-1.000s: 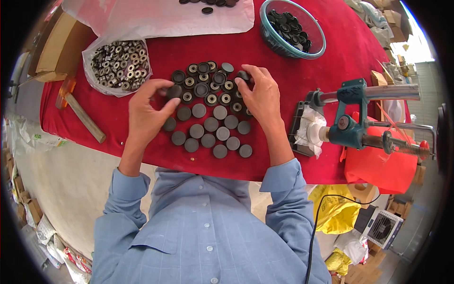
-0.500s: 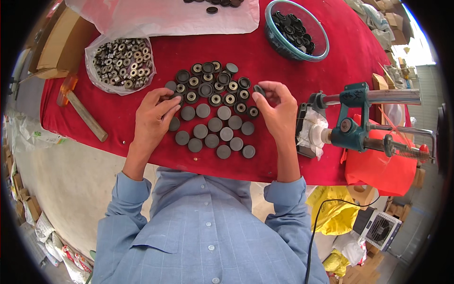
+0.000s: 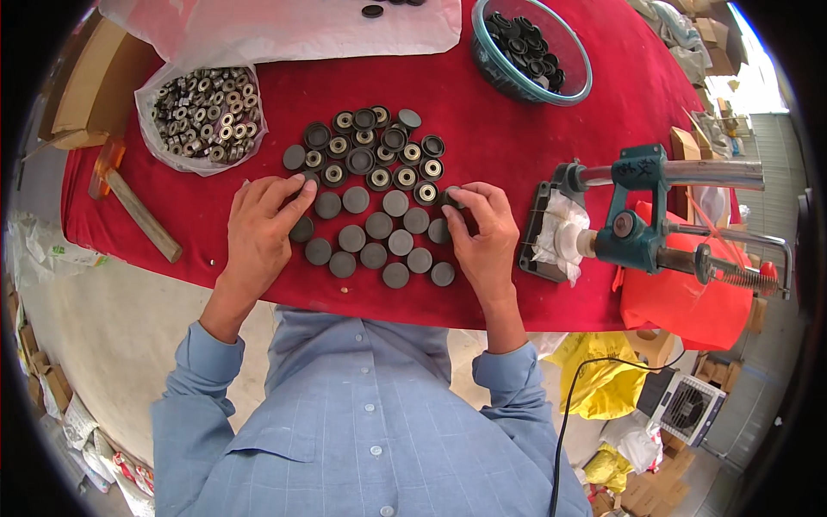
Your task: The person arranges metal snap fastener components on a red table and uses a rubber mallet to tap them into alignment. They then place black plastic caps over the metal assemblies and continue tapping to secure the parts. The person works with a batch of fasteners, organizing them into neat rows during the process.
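Observation:
On the red cloth lies a cluster of round dark caps. The nearer rows are grey caps with flat faces up; in the farther rows, several open caps hold metal bearings. My left hand is at the cluster's left edge, thumb and fingers closed at a dark cap. At the right edge my right hand pinches another dark cap between thumb and fingers, low over the cloth. The fingers partly hide both caps. What lies under the right fingertips is hidden.
A plastic bag of bearings stands far left, near a hammer and a cardboard box. A clear bowl of black caps is far right. A green hand press stands on the right. White sheeting covers the back.
My right hand has come down with its cap onto the cluster's right edge, over a spot where a cap with a bearing showed. My left hand stays at the left edge. The whole view has shifted slightly.

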The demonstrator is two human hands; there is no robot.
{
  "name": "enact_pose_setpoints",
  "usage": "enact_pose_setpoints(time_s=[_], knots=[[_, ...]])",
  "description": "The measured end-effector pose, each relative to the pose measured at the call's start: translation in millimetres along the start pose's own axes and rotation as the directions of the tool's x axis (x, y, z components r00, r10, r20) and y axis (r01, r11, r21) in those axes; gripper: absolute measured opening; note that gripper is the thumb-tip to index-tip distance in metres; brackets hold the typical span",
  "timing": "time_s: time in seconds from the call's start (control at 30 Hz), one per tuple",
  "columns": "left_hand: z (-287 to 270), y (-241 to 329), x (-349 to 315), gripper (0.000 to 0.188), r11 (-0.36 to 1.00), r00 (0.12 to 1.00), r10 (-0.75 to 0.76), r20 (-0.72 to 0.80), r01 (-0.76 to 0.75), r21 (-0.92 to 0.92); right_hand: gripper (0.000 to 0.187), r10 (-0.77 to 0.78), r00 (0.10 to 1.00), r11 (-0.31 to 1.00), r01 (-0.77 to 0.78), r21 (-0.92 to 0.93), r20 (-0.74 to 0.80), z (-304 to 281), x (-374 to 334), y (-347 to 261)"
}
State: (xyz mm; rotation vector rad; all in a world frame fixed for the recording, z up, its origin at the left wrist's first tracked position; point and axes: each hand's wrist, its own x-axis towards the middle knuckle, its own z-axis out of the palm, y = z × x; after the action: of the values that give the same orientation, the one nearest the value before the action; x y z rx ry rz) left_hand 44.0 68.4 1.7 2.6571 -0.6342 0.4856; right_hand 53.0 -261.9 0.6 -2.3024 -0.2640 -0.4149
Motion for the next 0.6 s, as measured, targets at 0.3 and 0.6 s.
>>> enact_pose_setpoints(time_s=[0.3, 0.6], knots=[[0, -4, -1, 0.050, 0.993, 0.999, -0.026, -0.036, 0.022, -0.117, 0.055, -0.218, 0.965, 0.915, 0.255, -0.313, 0.147, -10, -21, 7], [8, -15, 30, 0.033, 0.894, 0.938, -0.336, -0.088, 0.288, -0.344, 0.061, -0.135, 0.969, 0.903, 0.207, -0.377, 0.209, -17, -27, -5]])
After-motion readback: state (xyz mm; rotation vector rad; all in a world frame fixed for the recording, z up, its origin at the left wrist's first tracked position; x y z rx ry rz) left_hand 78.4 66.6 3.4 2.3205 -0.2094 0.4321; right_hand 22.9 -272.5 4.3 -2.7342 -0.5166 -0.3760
